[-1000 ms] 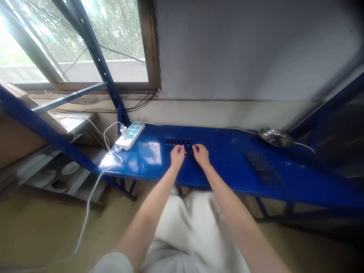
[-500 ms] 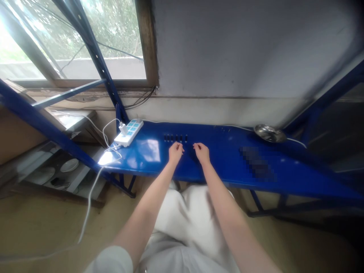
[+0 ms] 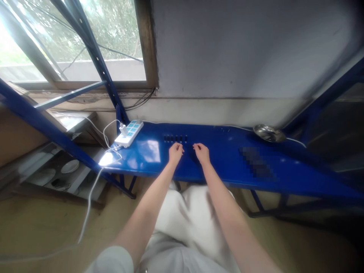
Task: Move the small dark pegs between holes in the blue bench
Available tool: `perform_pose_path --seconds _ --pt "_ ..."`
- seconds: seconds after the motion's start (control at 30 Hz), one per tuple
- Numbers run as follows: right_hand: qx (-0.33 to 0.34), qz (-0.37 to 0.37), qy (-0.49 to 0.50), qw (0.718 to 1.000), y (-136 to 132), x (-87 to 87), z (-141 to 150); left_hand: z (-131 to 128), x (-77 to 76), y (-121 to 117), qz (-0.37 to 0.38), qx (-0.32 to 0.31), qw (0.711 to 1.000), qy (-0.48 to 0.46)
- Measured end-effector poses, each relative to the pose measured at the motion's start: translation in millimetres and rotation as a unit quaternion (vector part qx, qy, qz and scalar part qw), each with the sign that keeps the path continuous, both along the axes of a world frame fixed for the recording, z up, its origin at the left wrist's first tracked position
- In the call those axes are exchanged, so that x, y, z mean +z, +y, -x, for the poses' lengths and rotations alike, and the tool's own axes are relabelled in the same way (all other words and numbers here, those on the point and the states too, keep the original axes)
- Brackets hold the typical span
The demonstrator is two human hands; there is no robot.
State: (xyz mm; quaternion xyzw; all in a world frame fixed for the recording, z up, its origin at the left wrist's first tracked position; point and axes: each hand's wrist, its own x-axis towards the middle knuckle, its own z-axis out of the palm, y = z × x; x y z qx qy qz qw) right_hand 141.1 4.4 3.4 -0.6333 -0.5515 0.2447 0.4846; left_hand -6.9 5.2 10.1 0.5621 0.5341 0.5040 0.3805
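My left hand (image 3: pixel 176 152) is over the blue table, its fingers curled into a pinch; anything between them is too small to see. A short gap to the right, my right hand (image 3: pixel 201 153) also has its fingers drawn together, and I cannot make out what they hold. Just beyond my left hand, a row of several small dark cylindrical pieces (image 3: pixel 171 138) stands on the table. The rightmost piece lies between the two hands, a little farther back, touched by neither.
A white power strip (image 3: pixel 129 133) with a plug and cables sits at the table's left end. On the right are a shiny metal bowl (image 3: pixel 269 133) and a blurred dark object (image 3: pixel 257 163). Tiny bits (image 3: pixel 224 130) lie near the back edge. Blue posts (image 3: pixel 96 57) frame the table (image 3: pixel 222 167).
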Motion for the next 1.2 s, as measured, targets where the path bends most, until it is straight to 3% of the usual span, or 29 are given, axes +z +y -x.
perform_pose_path --seconds 0.2,0.43,0.67,0.97,1.2 --pt "0.006 -0.001 -0.035 0.999 3.4 -3.2 1.5 -0.5 -1.3 0.6 -0.001 0.004 1.000 -0.002" --pt "0.033 -0.018 -0.167 0.985 16.0 -6.0 8.8 -0.4 0.5 -0.1 -0.006 0.005 1.000 -0.011" --pt "-0.013 0.041 -0.248 0.968 33.6 -0.3 24.6 -0.7 3.6 -1.0 0.010 0.004 0.999 -0.033" --pt "-0.042 0.078 -0.260 0.962 49.2 4.1 40.5 -0.8 1.4 -1.3 0.007 0.000 0.999 -0.031" --pt "0.026 0.054 -0.287 0.956 36.1 14.0 28.8 -3.6 1.7 -4.9 -0.041 0.011 0.999 0.015"
